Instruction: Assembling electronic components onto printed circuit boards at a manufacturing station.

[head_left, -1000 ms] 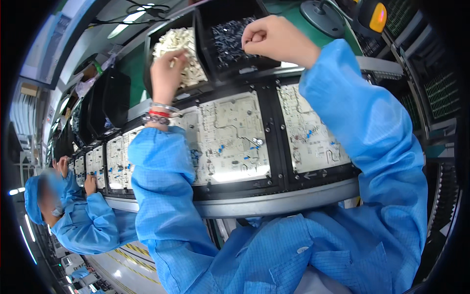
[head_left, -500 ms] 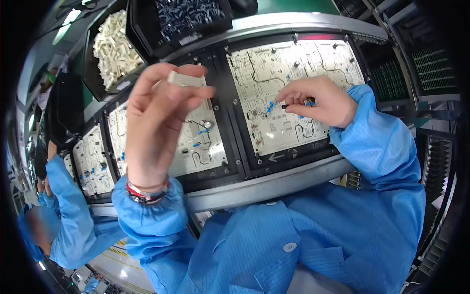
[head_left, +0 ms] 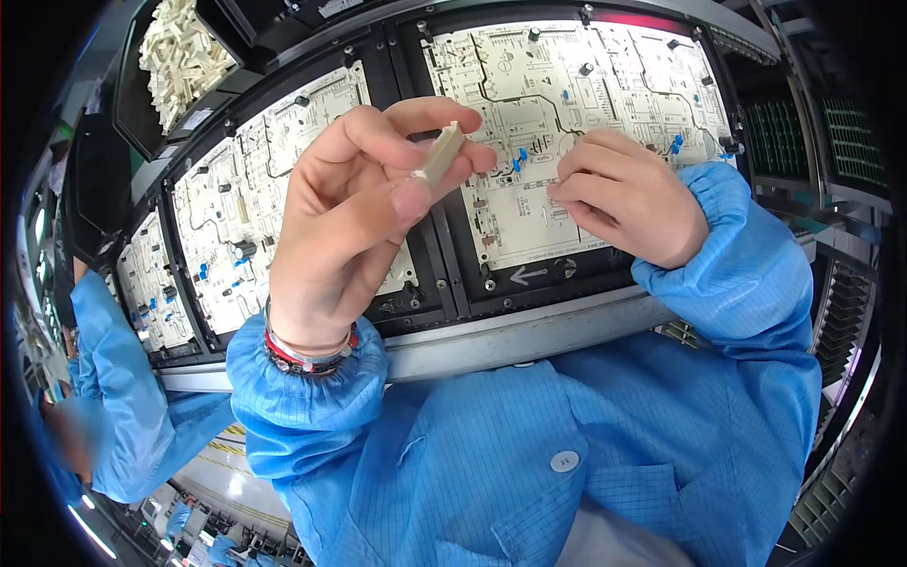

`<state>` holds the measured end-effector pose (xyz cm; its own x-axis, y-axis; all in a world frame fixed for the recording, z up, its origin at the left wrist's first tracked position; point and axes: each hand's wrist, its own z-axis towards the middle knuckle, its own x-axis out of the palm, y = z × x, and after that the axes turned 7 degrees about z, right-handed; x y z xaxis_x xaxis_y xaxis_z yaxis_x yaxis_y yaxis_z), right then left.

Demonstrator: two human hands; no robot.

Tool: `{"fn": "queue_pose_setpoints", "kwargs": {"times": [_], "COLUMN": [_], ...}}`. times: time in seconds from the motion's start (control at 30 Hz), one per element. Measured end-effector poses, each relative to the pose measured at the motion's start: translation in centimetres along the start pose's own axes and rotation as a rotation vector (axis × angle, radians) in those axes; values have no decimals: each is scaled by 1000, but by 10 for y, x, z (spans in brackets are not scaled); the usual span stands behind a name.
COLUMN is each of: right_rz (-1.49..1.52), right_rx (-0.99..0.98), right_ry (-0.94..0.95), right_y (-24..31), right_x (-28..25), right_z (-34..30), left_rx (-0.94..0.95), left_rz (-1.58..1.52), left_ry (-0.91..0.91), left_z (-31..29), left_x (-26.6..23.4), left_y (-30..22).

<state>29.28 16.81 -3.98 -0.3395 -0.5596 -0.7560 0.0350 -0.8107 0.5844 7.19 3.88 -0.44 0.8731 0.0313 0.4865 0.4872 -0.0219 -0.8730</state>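
Raised over the gap between two circuit boards, my left hand (head_left: 345,203) pinches a small cream-coloured rectangular block component (head_left: 441,156) between thumb and fingers. The block is tilted, one end pointing up and away from me. My right hand (head_left: 633,198) is over the right-hand circuit board (head_left: 529,227), its fingers bunched together and pointing left. What its fingertips hold, if anything, is hidden. Blue disc-shaped components (head_left: 519,159) stand on this board just left of those fingertips.
Another populated board (head_left: 307,132) sits in a black frame to the left. Beyond it, a black bin (head_left: 224,91) holds many cream block components. A metal rail (head_left: 529,333) runs along the near side. Green boards (head_left: 779,132) fill a rack at right. Another person's blue sleeve (head_left: 123,378) is at far left.
My left hand has moved right with the block and turned it from lying across to pointing up and away. The small black part seen at my right fingertips no longer shows. The view has shifted.
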Motion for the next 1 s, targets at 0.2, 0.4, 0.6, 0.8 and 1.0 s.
{"fn": "queue_pose_setpoints", "kwargs": {"times": [0.2,0.4,0.6,0.8,1.0], "right_rz": [-36,-104,-234,-386,-378], "right_rx": [25,-6,-83,-150,-127], "right_ry": [-69,-65,-88,-78,-162], "right_y": [7,9,13,20,14], "right_x": [5,9,12,18,28], "right_z": [0,-1,-1,-4,-12], "left_rx": [-24,-5,28,99,41], "left_rz": [87,148,180,117,296], "left_ry": [-16,-24,-40,8,-49], "left_z": [0,-1,1,3,10], "left_x": [1,3,6,12,41], "left_y": [0,2,3,2,-16]}}
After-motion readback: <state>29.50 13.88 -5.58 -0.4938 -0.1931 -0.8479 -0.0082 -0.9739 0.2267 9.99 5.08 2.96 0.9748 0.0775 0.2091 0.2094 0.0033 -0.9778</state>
